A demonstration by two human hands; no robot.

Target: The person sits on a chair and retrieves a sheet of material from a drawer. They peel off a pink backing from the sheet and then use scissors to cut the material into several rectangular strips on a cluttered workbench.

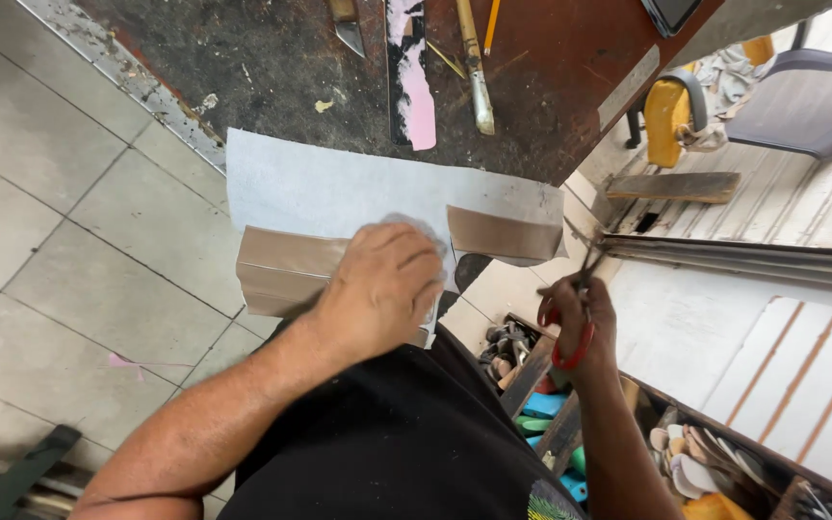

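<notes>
Left hand (377,289) flat on brown sheet (286,270), fingers spread, pressing.
Sheet lies over white paper (339,188) at workbench (551,58) edge; right hand (580,323) off to side, fingers closed round red-handled scissors (578,332).

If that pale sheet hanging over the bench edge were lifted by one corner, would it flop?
Probably. The pale sheet looks thin and already bends over the workbench edge, so it would likely droop. It seems light; the left hand pressing on it, and the brown tape strips, may be holding it in place.
</notes>
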